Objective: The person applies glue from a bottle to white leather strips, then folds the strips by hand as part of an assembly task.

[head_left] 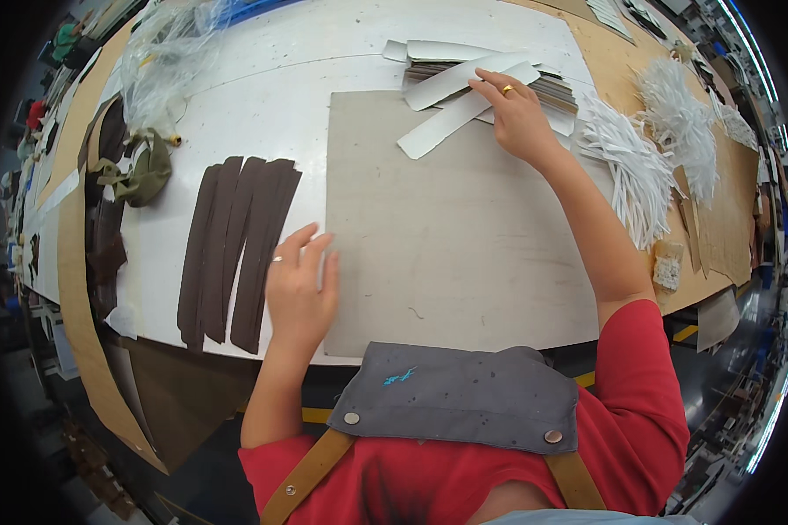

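My right hand [518, 118] is at the far side of the table, its fingers closed on a pale grey strip [442, 128] that lies slantwise over a stack of strips [553, 91]. Another pale strip [442, 87] crosses the stack under the fingertips. Part of the grip is hidden by the hand itself. My left hand [302, 284] hovers by the left edge of a grey board [455, 227], fingers apart and holding nothing. Just left of it, several dark brown strips [228, 254] lie side by side on the white table top [263, 105].
A bundle of white thin strips [630, 175] and a small worn block [668, 266] lie on the right. At the left are clear plastic bags [166, 66], an olive cloth [144, 171] and dark material [107, 227]. A blue edge [254, 9] shows at the back.
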{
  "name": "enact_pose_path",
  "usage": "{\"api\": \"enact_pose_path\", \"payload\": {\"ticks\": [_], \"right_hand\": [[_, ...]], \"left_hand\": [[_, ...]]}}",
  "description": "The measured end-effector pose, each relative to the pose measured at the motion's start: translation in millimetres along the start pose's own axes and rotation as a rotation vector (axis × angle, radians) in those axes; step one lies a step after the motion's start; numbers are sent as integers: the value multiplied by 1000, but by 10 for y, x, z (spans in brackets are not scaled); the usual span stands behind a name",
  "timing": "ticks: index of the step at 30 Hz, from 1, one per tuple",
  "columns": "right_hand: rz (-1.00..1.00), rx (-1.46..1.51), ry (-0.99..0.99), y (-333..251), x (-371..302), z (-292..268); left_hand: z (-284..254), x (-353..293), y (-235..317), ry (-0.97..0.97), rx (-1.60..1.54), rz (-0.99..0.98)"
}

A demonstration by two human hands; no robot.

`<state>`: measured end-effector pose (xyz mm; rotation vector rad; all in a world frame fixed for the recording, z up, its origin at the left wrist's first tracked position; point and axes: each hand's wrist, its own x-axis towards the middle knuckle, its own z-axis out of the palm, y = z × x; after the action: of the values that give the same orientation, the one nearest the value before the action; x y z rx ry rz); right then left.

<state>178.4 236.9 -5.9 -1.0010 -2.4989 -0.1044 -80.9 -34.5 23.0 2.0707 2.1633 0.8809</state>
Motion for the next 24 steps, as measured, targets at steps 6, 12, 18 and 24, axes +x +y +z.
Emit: {"api": "enact_pose_path", "payload": {"ticks": [6,12,18,24], "right_hand": [[-27,-119,7,162,108,118],[-116,-114,-9,139,104,12],[-119,-223,-47,-271,-336,-115],[-35,140,-282,-515,-564,-521]], "left_hand": [[395,415,530,-160,-155,268],[662,521,755,-198,-221,380],[775,578,779,-285,-258,438],[826,626,821,-226,-217,496]]}}
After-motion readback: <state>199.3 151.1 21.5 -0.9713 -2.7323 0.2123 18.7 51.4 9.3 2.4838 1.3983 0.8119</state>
